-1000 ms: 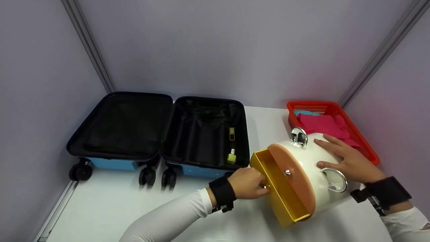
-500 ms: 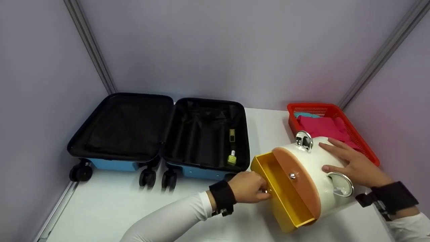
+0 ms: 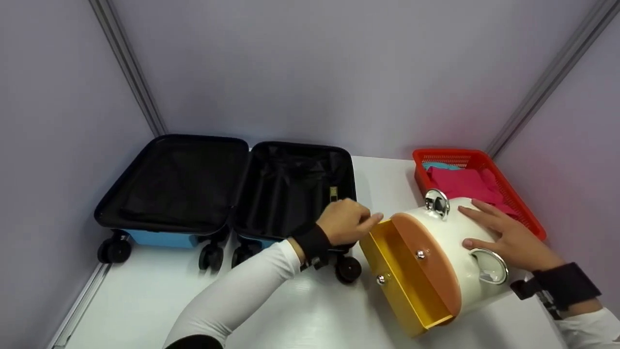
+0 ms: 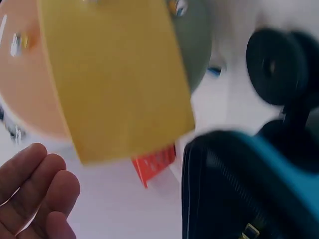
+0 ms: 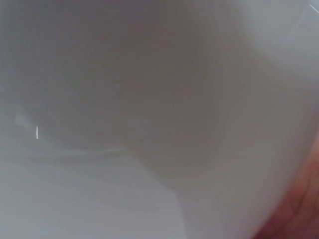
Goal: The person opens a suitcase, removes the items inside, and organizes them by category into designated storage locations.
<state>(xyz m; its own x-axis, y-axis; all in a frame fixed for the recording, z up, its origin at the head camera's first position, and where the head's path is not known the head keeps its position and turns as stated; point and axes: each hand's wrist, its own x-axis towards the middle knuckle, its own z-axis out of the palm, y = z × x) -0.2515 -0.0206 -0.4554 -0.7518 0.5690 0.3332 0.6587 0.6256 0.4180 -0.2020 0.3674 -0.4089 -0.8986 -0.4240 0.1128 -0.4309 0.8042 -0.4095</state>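
A white rounded drawer box (image 3: 467, 228) with an orange front panel (image 3: 411, 228) and round chrome fittings lies at the right in the head view. Its yellow drawer (image 3: 402, 286) is pulled out, and a chrome knob (image 3: 381, 279) shows on the drawer front. My left hand (image 3: 346, 222) hovers over the near right corner of the suitcase, beside the drawer's far end. Its fingers (image 4: 60, 191) are relaxed and hold nothing in the left wrist view. Flat on top of the box rests my right hand (image 3: 506, 237), fingers spread. The right wrist view is mostly blurred white surface.
An open suitcase (image 3: 169, 228) with black lining and blue shell lies at the left on the white table (image 3: 290, 315). A small gold-edged item (image 3: 333, 193) is in its right half. Behind the box stands a red basket (image 3: 520, 211) with pink cloth (image 3: 462, 184) and blue cloth.
My left hand has let go of the drawer knob and moved up and left, now covering the yellow-green bottle in the suitcase. The box shifted slightly towards me earlier; my right hand stays on it.
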